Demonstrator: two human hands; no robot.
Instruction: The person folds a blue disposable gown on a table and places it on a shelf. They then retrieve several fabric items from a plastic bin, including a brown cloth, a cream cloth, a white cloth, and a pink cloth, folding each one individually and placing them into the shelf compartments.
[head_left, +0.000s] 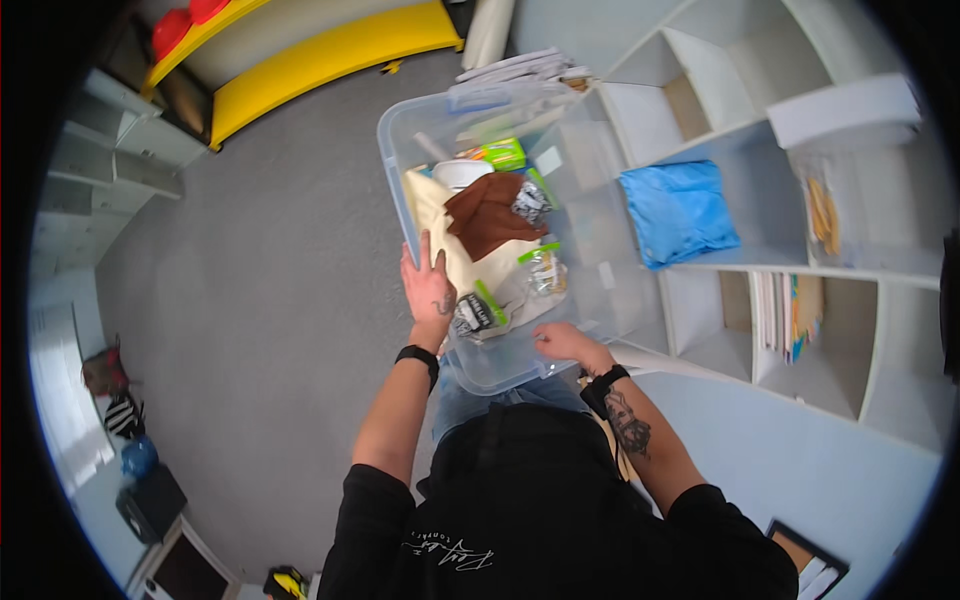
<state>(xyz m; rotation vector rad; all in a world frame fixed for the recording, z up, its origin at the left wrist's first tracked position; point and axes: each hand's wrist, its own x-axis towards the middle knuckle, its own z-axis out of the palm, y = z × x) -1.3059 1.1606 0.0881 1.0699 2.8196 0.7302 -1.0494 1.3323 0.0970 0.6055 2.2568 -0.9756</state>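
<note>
A clear plastic storage bin (600, 247) stands before me, beside a shelf unit. My left hand (429, 289) rests on its left rim, fingers apart. Over the near right part of the bin is my right hand (566, 343), its fingers curled; whether they hold anything is hidden. Inside lies cream fabric (429, 201) with a brown cloth (487, 217) on top. A small green-topped bag (478, 313) is close to my left hand. Another green-topped clear bag (547, 271) lies farther right. Toward the far end are a white container (462, 174) and a green package (504, 154).
White cubby shelves (720, 270) run along the right, holding a blue plastic-wrapped packet (681, 214) and upright papers (787, 315). Stacked white material (517, 67) sits beyond the bin. A yellow shelf (337, 67) stands across the grey floor (262, 300).
</note>
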